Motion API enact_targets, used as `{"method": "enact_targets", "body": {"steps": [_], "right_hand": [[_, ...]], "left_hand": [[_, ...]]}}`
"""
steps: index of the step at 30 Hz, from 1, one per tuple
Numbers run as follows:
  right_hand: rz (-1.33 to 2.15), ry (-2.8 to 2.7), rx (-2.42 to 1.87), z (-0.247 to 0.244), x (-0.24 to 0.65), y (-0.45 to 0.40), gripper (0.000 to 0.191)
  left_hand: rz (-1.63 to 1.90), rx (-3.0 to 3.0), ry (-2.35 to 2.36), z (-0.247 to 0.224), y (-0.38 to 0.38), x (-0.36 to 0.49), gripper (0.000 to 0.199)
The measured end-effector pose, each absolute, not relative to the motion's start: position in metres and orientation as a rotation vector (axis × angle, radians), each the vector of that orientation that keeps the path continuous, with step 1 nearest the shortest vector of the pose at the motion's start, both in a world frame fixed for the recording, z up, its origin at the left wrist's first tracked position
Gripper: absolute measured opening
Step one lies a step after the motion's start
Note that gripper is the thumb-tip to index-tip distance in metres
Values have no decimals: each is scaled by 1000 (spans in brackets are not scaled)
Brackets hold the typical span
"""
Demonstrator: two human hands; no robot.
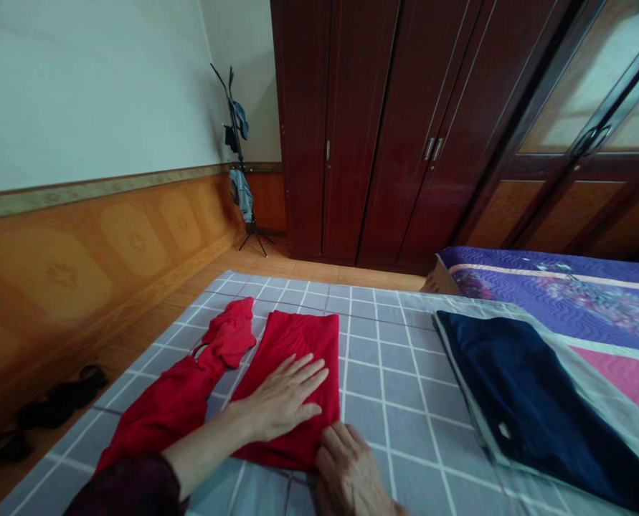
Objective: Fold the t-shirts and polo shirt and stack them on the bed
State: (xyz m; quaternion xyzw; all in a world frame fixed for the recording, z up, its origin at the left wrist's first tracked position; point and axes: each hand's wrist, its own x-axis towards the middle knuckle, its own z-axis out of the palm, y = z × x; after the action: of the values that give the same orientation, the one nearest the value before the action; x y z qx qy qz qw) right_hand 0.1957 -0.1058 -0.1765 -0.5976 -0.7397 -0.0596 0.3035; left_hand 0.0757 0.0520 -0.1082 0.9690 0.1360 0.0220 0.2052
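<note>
A folded red garment (305, 340) lies on the grey checked sheet (405, 387); its exact kind does not show. My left hand (284, 401) rests flat on top of it, fingers stretched out. At its lower right corner, my right hand (351, 462) is closed, with curled fingertips gripping the cloth edge. To the left lies another red cloth item (173, 398), loose and crumpled, partly behind my left forearm. Dark navy folded clothing (518, 380) lies on the right side, on top of lighter cloth.
A purple flowered bedspread (556, 287) covers a surface at the right. Dark red wardrobes (362, 143) stand along the back wall, with a coat rack (241, 158) in the corner. Dark objects, perhaps shoes (61, 401), are on the floor at the left.
</note>
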Motion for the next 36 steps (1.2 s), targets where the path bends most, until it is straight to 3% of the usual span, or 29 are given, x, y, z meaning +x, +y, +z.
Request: {"method": "enact_targets", "body": {"steps": [3, 12, 20, 25, 30, 36], "right_hand": [[-212, -1967, -1560, -179, 197, -101, 22], [-195, -1998, -1576, -180, 199, -103, 22], [36, -2051, -1634, -174, 199, -108, 13], [43, -2064, -1616, -170, 198, -109, 11], [-45, -2077, -1641, -165, 196, -114, 16], [-206, -2208, -1629, -162, 200, -108, 20]], "left_hand": [[14, 2686, 287, -135, 74, 117, 69], [150, 2626, 671, -145, 136, 181, 62], [95, 2874, 734, -151, 62, 68, 68], [360, 2924, 1139, -178, 16, -11, 62], [654, 2611, 1415, -193, 9, -25, 57], [770, 2097, 1450, -166, 34, -6, 52]]}}
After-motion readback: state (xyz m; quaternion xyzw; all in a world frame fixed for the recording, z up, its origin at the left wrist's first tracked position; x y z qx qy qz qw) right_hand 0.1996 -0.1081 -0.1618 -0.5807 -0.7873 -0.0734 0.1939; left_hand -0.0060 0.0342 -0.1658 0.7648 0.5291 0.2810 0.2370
